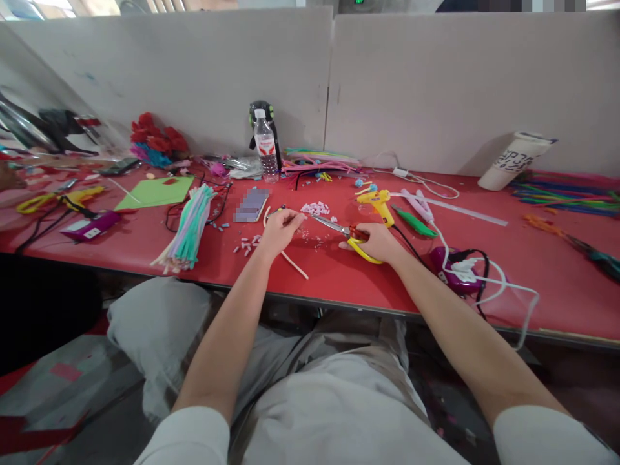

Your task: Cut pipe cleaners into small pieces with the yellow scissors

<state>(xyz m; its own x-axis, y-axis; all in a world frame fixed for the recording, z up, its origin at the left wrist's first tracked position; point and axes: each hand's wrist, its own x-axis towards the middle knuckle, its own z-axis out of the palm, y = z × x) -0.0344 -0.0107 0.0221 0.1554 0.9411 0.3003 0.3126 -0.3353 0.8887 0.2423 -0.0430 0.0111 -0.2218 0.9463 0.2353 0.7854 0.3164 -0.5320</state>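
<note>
My right hand (372,243) grips the yellow handles of a pair of scissors (334,225), blades pointing left. Thumb and fingers of my left hand (281,231) are pinched together at the blade tips; what they hold is too small to make out. A pale pipe cleaner (295,265) curves past the left hand, partly hidden by it; I cannot tell whether it is held. Small pale pink cut pieces (316,208) lie in a pile beyond the blades. More short pieces (248,245) are scattered left of my left wrist.
A bundle of pastel pipe cleaners (188,229) and a phone (250,205) lie to the left. A water bottle (265,147) stands behind. On the right are a yellow glue gun (378,205), a green-handled tool (415,223), a purple power strip (455,271) with cables, and a tilted cup (513,161).
</note>
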